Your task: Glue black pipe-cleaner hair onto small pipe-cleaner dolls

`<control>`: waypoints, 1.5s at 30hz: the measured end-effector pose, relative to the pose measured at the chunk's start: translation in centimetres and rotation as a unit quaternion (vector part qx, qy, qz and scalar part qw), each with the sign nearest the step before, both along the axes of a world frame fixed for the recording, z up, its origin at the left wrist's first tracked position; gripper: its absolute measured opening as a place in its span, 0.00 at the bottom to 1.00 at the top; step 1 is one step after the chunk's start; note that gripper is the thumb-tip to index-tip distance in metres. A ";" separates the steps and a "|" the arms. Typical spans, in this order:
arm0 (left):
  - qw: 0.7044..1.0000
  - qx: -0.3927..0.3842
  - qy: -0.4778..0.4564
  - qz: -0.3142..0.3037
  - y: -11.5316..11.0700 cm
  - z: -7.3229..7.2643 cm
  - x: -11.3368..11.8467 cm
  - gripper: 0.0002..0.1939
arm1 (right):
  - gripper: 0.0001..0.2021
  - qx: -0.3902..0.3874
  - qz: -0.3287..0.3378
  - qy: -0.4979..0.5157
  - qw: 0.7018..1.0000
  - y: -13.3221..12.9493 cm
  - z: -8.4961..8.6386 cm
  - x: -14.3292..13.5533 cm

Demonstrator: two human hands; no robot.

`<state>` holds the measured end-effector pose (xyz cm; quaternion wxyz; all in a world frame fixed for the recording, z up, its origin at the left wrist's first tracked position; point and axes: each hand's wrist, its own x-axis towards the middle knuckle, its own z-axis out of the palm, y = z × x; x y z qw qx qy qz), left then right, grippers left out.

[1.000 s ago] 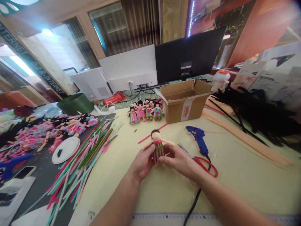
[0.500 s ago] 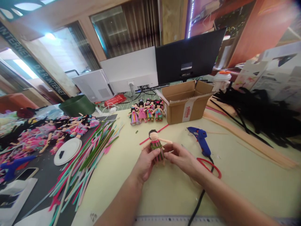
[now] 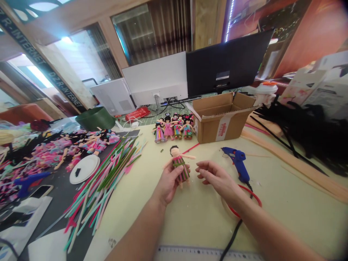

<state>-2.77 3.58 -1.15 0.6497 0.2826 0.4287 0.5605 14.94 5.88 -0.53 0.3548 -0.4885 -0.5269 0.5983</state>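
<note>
Our left hand [image 3: 170, 181] grips a small doll [image 3: 181, 170] in a striped dress, tilted over the pale tabletop [image 3: 201, 224], while our right hand [image 3: 217, 177], fingers loosely parted, hovers just beside it. Near our right arm lie a red loop [image 3: 256, 197], apparently a scissors handle, partly hidden, and a blue glue gun [image 3: 240, 166]. Farther out, colorful fuzzy stems [image 3: 111, 179] spread at left and dressed dolls [image 3: 169, 130] stand beside a cardboard box [image 3: 209, 128].

There are two hands [image 3: 168, 183], one held doll [image 3: 183, 174], two glue guns [image 3: 240, 165], two monitors [image 3: 231, 59] and one ruler [image 3: 187, 252].
</note>
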 end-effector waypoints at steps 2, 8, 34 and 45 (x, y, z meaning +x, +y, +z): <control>1.000 0.008 -0.019 0.007 0.1 0.1 -0.2 0.18 | 0.18 0.007 -0.004 0.001 1.000 0.1 0.0 0.1; 0.996 0.007 -0.091 0.015 0.4 0.0 -0.8 0.13 | 0.18 0.021 -0.012 0.004 1.000 0.2 -0.3 0.1; 0.999 0.009 -0.042 0.013 0.1 0.2 0.1 0.21 | 0.15 0.097 -0.019 0.036 0.994 0.0 -0.1 0.7; 0.999 0.007 -0.044 0.004 0.2 0.0 0.0 0.21 | 0.16 0.033 -0.032 0.234 0.971 -0.8 2.7 1.6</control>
